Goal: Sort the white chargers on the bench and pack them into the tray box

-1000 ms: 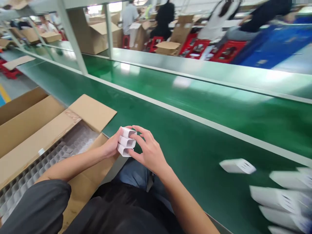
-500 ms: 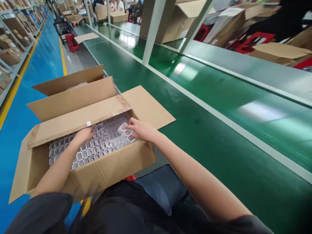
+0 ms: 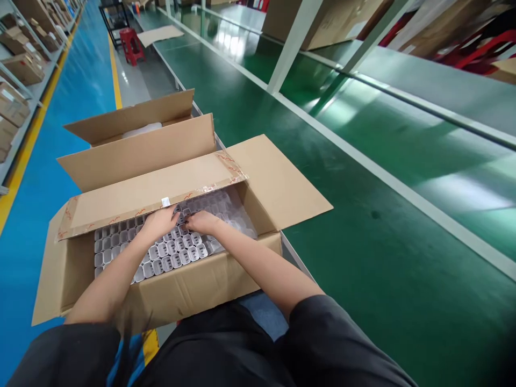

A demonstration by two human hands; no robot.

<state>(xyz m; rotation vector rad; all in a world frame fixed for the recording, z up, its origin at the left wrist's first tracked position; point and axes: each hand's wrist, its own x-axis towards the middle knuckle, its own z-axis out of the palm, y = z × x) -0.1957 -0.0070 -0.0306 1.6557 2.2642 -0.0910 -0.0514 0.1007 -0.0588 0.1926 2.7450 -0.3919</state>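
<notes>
An open cardboard box (image 3: 193, 282) stands in front of me, its flaps folded outward. Rows of small clear square containers (image 3: 171, 252) fill its left and middle part, and a clear plastic sheet or bag (image 3: 237, 215) lies at its right end. My left hand (image 3: 160, 221) reaches in under the far flap, its fingers bent down at the back rows. Close to its right, my right hand (image 3: 201, 222) has its fingers curled down onto the containers. Whatever either hand's fingertips grip is too small and partly hidden to make out.
Behind stands a second open box (image 3: 133, 121). A green conveyor surface (image 3: 363, 258) with white rails and posts (image 3: 294, 48) runs along the right. A red stool (image 3: 131, 47), the blue floor and shelves with cartons (image 3: 24, 70) are at the left.
My right hand has moved left from the box's right end to beside my left hand; the clear containers it held there are no longer seen separately. The view has shifted.
</notes>
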